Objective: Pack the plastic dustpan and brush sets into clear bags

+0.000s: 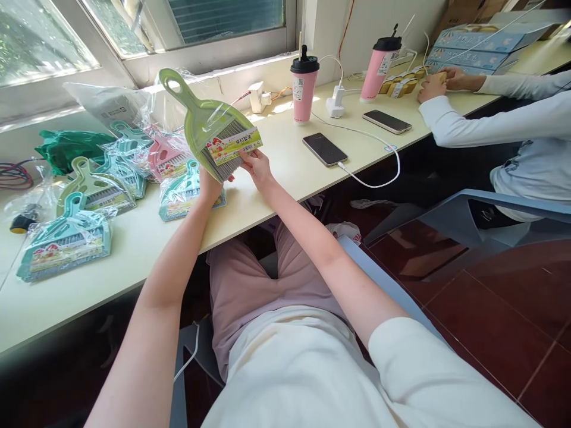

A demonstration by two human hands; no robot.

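A green dustpan and brush set with a printed paper label is held up above the table's front edge, its looped handle tilted to the upper left. My left hand grips it from below, its fingers mostly hidden behind the pan. At the label's lower right, my right hand pinches the edge between thumb and fingers. Just under my left hand lies a bagged blue-green dustpan set. More wrapped sets rest to the left: a blue-green one, an olive green one and a pink one.
On the table are a phone on a white cable, a second phone, a pink cup and another pink cup. Right of me, a co-worker's hands hold a small yellowish item near stacked blue boxes.
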